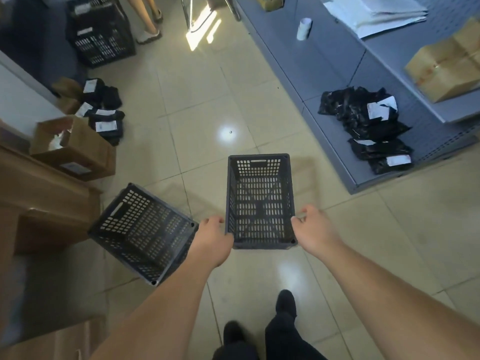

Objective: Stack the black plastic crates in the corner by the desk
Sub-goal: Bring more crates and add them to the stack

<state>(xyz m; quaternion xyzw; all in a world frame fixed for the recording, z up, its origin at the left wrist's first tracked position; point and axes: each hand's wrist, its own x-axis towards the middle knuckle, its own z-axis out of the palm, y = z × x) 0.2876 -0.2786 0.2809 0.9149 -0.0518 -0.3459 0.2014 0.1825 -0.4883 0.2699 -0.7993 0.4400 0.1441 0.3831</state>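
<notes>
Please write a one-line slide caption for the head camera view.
Both hands, left hand and right hand, grip an empty black crate beside a second crate.

Both bare arms stretched forward and down; left hand [211, 242] and right hand [313, 229] gripping opposite sides, fingers [298, 220] curled over.

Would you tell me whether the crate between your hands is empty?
Empty: the held crate shows only its bare perforated bottom and walls.

Second crate [141, 231] left of held crate [260, 201]
</notes>
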